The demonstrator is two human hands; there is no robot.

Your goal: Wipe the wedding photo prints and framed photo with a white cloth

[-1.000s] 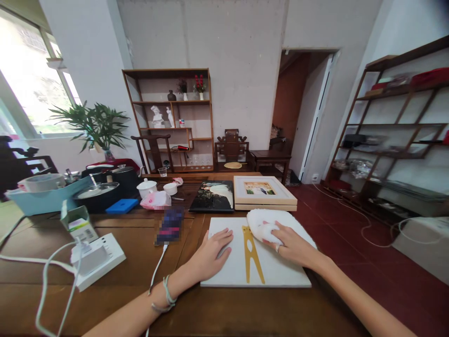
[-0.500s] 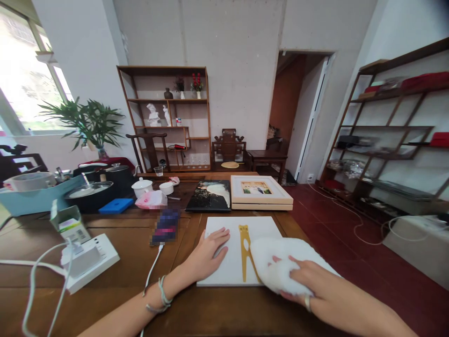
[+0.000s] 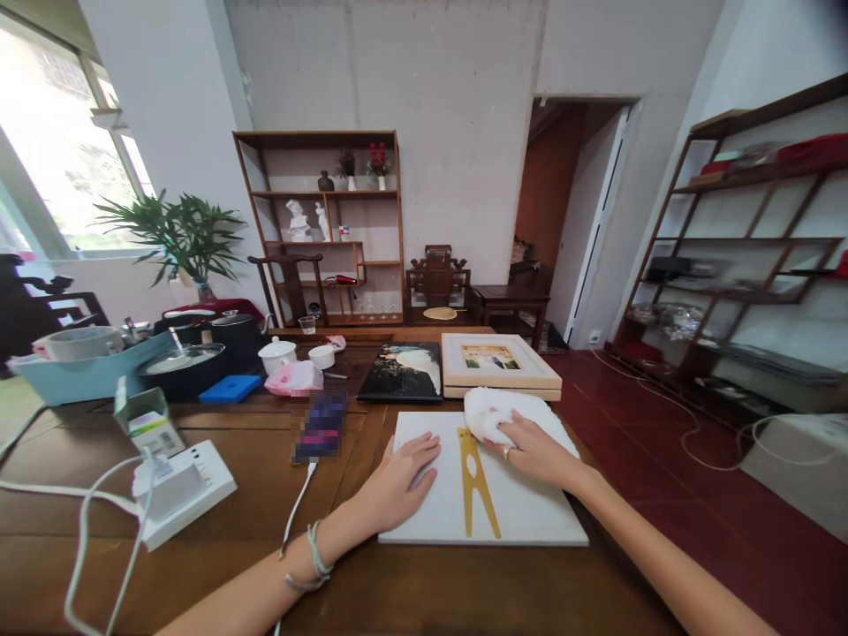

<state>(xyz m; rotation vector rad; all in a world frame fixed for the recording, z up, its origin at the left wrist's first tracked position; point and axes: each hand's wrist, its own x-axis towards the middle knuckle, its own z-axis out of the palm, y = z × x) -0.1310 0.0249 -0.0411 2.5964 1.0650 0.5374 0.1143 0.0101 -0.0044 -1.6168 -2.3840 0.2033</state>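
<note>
A white rectangular board (image 3: 536, 517) lies flat on the wooden table in front of me. On it is a yellow, two-legged figure (image 3: 472, 495) with a small animal-like head at its top end. My left hand (image 3: 404, 477) rests flat on the board's left side, fingers stretched out. In my right hand (image 3: 523, 446) is a bunched white fluffy cloth (image 3: 480, 411), pressed at the far right part of the board. It touches or partly covers the top of the yellow figure.
Behind the board lie a white framed picture (image 3: 503, 358) and a dark picture panel (image 3: 404, 371). To the left are a phone (image 3: 321, 428) on a cable, a white power strip (image 3: 192, 503), a blue box (image 3: 230, 389), a pink bag (image 3: 295, 378) and a lidded white bowl (image 3: 276, 353).
My right hand has moved the white cloth from the board's near right side up to its far edge, uncovering the figure's right leg. My left hand stays on the board.
</note>
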